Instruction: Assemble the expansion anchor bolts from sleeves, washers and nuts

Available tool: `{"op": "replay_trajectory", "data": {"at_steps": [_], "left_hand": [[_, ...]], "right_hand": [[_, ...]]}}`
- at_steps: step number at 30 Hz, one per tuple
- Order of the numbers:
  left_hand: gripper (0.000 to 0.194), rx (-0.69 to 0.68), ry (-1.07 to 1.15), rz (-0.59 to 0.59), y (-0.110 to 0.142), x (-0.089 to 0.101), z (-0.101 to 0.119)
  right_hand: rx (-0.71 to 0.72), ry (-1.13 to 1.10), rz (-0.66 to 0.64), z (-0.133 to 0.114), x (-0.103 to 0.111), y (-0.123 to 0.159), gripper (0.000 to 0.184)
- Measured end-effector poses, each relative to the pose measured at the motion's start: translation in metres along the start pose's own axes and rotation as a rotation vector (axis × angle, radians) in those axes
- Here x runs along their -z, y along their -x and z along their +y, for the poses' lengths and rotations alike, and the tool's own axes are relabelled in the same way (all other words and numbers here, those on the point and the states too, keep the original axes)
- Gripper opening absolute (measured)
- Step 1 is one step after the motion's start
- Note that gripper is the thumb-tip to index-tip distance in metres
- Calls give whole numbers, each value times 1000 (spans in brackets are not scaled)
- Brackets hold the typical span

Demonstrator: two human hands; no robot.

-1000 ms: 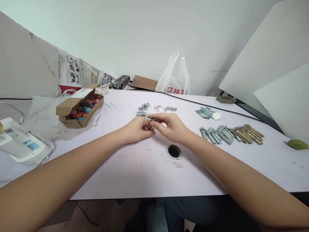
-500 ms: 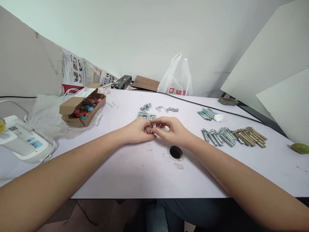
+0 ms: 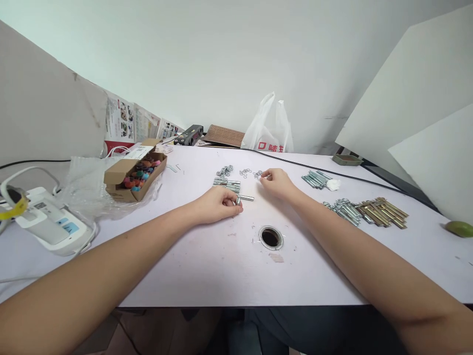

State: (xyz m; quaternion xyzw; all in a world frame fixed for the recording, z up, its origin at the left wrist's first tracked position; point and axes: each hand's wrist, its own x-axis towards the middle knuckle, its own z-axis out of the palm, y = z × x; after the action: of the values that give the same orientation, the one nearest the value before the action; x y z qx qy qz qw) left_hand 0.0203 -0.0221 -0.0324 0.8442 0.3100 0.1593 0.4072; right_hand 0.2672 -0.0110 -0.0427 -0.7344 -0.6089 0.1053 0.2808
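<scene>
My left hand [image 3: 220, 204] is closed, thumb and fingers pinching a metal bolt [image 3: 238, 200] whose end sticks out between them. A loose silver metal sleeve [image 3: 247, 198] lies on the table just beyond those fingertips. Farther back, my right hand [image 3: 276, 182] has its fingertips pressed together at a small pile of washers [image 3: 257, 174], partly covering it; whatever they pinch is hidden. Beside that pile lie some thin metal rings [image 3: 245, 172] and a heap of nuts [image 3: 225, 170]. Several silver sleeves [image 3: 226, 184] rest side by side behind my left hand.
Silver bolts [image 3: 345, 211] and brass-coloured bolts [image 3: 382, 212] lie in rows at right, partly behind my right forearm. Thinner rods [image 3: 316, 179] sit farther back. A round table hole [image 3: 271, 237] is in front. An open carton [image 3: 121, 180] stands left; a black cable [image 3: 314, 165] crosses the back.
My hands were together around the small metal piece. Now the right has moved away, back and right to the washers, while the left keeps hold. The view has shifted slightly.
</scene>
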Motion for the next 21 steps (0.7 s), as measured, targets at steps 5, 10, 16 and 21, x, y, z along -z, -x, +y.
{"op": "replay_trajectory", "data": {"at_steps": [5,10,16,21], "left_hand": [[26,39,33,-23,2,2,0],[27,45,26,-22,1,2,-3],[30,14,-2,-29,1,3,-8],[31,10,-18,-40,1,4,-11]], "right_hand": [[-68,70,7,-5,-17,-30,25],[-110,138,-35,-5,-19,-39,30],[-114,141,-89,-7,-20,-40,28],[-85,116,-90,-5,-18,-34,25]]}}
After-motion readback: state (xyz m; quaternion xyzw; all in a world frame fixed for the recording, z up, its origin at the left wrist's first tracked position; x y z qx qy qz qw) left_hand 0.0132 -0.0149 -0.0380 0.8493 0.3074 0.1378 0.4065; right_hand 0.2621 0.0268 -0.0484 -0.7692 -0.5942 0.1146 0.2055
